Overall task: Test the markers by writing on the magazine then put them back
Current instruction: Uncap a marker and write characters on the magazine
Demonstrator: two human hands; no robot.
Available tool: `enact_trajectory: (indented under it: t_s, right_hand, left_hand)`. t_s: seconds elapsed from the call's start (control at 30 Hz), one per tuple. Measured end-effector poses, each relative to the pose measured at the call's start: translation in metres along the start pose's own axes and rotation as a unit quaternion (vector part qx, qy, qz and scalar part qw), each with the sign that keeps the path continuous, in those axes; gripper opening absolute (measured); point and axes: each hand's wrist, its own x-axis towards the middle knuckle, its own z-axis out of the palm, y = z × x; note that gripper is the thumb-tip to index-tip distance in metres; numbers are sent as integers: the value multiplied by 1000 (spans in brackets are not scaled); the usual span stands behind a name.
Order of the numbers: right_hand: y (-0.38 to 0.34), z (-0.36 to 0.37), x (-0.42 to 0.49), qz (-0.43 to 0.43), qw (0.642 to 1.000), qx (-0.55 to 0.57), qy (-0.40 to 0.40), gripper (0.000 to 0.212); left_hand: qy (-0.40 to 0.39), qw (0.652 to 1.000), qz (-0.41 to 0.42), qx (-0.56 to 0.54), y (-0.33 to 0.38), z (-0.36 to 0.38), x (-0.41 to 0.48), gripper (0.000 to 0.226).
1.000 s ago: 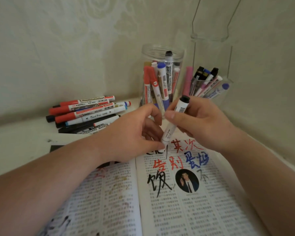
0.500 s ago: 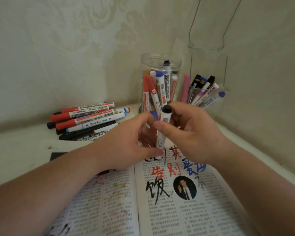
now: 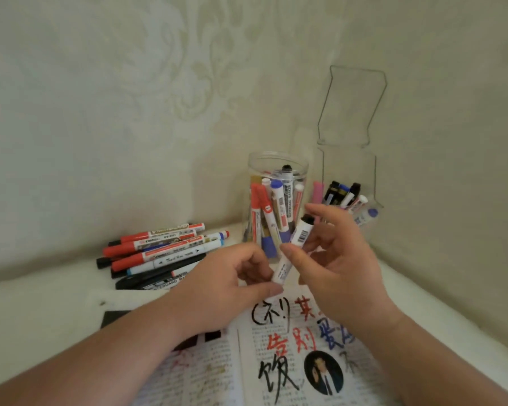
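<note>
White marker with black cap held tilted above the open magazine, pinched at its lower end by the left hand, gripped mid-barrel by the right hand, clear jar of markers seen just behind, loose markers piled at left.

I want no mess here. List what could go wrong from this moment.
1. Both hands, the left hand and right hand, pinch one white marker above the magazine; a slip could add stray ink to the page.
2. The clear jar right behind the hands is crowded, so returning the marker might tip it.
3. The loose marker pile could roll if bumped.
</note>
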Motion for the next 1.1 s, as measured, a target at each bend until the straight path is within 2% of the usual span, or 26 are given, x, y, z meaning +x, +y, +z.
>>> enact_trajectory:
  t_s: [0.1,0.23,0.33,0.4,0.47,0.57,0.6,0.67,0.7,0.77,0.83,0.93,1.0,1.03,1.1]
  right_hand:
    - [-17,-6,22,-82,996,0,46,45]
    - [-63,-31,83,-137,974,7,179,42]
    - [-78,-36,125,-151,966,-70,196,32]
    - [-74,-31,143,-106,974,-125,157,27]
    - [-65,-23,152,-32,979,-191,63,24]
    - [-56,-10,149,64,947,-310,-62,5]
    - [-53,-7,146,80,929,-350,-91,12]
    - [-50,-4,141,101,903,-398,-127,42]
    - [-49,-3,139,108,897,-406,-138,55]
    - [-50,-2,133,114,891,-407,-168,68]
    - [-49,-5,127,93,912,-368,-158,63]
    - [-51,-26,121,19,954,-300,-10,33]
    - [-53,-50,123,41,941,-333,39,23]
    - [-54,-63,125,83,922,-377,16,20]
    - [-56,-82,128,186,871,-447,-80,14]
  left_hand:
    - [23,999,20,-15,1,-3,-1,17]
    - [23,999,36,20,-4,-8,1,13]
    - [12,999,34,40,-6,-7,2,14]
    - [1,999,28,44,-6,-7,1,15]
    - [-4,999,27,46,-6,-8,0,13]
    - [-1,998,32,50,-6,-8,0,12]
    - [-1,998,31,52,-6,-8,0,11]
    - [-4,998,30,51,-5,-8,-1,10]
    - [-6,998,30,51,-5,-7,-1,10]
    - [-11,998,29,53,-4,-7,-1,9]
    - [-13,998,27,58,-4,-7,0,9]
    - [-12,997,31,65,-5,-7,0,10]
    - [-11,997,35,70,-6,-7,1,9]
    - [-11,997,36,70,-6,-7,1,9]
    - [-11,997,35,68,-7,-7,1,9]
